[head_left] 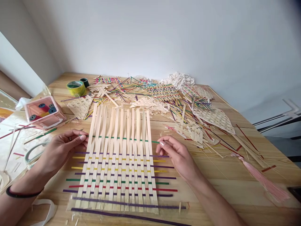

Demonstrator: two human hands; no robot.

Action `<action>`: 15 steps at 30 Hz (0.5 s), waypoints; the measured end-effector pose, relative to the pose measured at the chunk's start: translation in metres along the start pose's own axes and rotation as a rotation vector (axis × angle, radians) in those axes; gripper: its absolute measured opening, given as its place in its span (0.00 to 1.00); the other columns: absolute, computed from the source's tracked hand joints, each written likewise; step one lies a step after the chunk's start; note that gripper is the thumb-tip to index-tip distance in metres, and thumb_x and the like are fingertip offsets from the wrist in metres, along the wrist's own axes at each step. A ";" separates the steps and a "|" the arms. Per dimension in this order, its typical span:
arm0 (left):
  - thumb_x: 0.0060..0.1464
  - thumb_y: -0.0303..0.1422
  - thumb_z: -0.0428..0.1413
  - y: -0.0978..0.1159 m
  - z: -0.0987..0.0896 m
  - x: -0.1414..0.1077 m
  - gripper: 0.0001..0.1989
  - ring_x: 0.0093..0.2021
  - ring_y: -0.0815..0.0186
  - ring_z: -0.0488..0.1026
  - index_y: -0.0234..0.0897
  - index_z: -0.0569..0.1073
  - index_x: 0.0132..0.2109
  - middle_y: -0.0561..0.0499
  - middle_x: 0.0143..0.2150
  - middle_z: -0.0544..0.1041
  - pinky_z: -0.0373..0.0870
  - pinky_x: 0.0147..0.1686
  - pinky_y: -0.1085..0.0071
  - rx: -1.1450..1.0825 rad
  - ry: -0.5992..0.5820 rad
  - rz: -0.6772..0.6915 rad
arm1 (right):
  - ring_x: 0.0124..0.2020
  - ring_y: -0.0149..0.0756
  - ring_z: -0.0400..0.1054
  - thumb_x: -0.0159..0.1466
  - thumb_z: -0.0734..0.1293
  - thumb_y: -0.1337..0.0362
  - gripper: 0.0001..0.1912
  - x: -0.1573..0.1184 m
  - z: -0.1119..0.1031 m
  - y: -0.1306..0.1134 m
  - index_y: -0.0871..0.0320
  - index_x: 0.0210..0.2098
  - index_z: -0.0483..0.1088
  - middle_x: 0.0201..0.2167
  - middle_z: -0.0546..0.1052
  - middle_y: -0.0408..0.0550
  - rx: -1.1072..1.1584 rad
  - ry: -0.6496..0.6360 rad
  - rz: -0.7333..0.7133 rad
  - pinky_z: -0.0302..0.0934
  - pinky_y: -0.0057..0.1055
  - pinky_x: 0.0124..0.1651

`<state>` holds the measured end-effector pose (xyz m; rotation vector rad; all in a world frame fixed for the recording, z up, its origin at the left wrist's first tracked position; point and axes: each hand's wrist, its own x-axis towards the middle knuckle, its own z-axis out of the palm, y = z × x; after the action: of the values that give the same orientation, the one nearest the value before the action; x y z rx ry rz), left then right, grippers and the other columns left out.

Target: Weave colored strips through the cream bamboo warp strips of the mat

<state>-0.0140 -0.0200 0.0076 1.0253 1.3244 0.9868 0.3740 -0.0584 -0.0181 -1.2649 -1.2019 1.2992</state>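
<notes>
A woven panel of pale upright strips lies on the table, crossed by thin purple, yellow, green and red strips. Across its upper part runs a green strip, apart from the crossing rows below it. My left hand pinches the green strip's left end between thumb and fingers, beside the panel's left edge. At the right edge, my right hand pinches the other end. Clear tape and purple strips lie along the panel's bottom.
Behind the panel are heaped strips and woven pieces. A pink box with spools, yellow tape roll and scissors are left. A woven fan and pink tassel lie right; a wall stands behind.
</notes>
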 end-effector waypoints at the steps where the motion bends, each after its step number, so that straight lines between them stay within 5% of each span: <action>1: 0.43 0.44 0.74 0.000 0.000 0.000 0.20 0.31 0.67 0.77 0.36 0.82 0.38 0.51 0.32 0.81 0.79 0.32 0.76 -0.010 0.005 -0.006 | 0.29 0.34 0.68 0.68 0.69 0.51 0.13 0.000 0.000 0.000 0.54 0.38 0.72 0.28 0.77 0.44 0.001 0.000 -0.002 0.63 0.32 0.36; 11: 0.45 0.45 0.73 -0.005 0.002 0.004 0.21 0.32 0.69 0.77 0.38 0.80 0.42 0.54 0.34 0.81 0.80 0.36 0.76 0.013 0.031 0.000 | 0.31 0.34 0.68 0.68 0.69 0.49 0.14 0.001 0.001 0.002 0.54 0.39 0.72 0.30 0.78 0.45 -0.064 0.022 -0.041 0.65 0.32 0.37; 15: 0.47 0.52 0.69 -0.003 0.003 0.002 0.24 0.33 0.66 0.78 0.38 0.79 0.42 0.52 0.34 0.81 0.80 0.37 0.72 0.211 0.039 0.070 | 0.31 0.35 0.68 0.69 0.67 0.49 0.15 -0.001 0.002 0.005 0.54 0.42 0.71 0.34 0.78 0.46 -0.112 0.044 -0.038 0.66 0.33 0.36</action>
<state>-0.0106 -0.0187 0.0045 1.2241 1.4559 0.9377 0.3720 -0.0595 -0.0233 -1.3371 -1.2757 1.1843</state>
